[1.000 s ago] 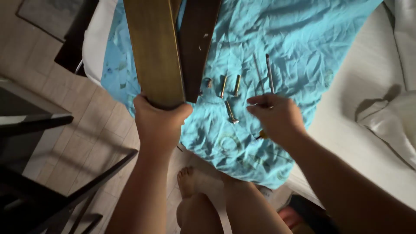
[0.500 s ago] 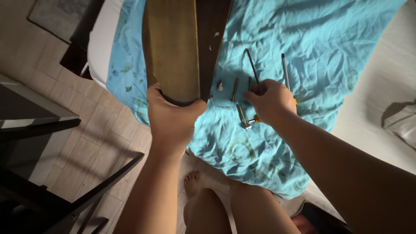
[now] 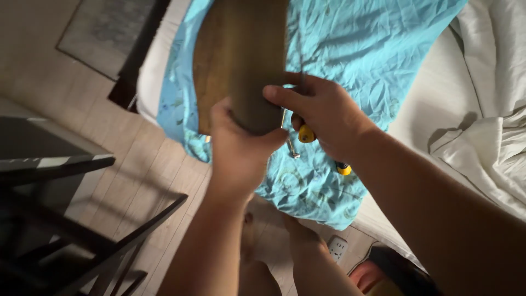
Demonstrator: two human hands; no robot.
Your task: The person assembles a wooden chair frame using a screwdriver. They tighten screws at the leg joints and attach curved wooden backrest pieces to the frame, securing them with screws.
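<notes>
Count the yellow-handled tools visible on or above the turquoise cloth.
2. One yellow-handled tool sits in the right hand, beside the wooden board. The other lies on the turquoise cloth just below that hand. More may be hidden beneath hands or board.

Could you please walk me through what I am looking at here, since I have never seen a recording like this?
There is no machine here: a person wears a camera on the head, so the picture looks straight down over their own two bare arms, with their feet on the floor below.

The left hand grips the near end of a dark wooden board that reaches away over a bed. The right hand rests its fingers on the same end of the board and also holds a tool with a yellow handle, probably a screwdriver.

Under the board lies a crumpled turquoise cloth spread on the white mattress. On the cloth you can see a metal bolt and a second small yellow and black tool. A dark chair frame stands at the left.
</notes>
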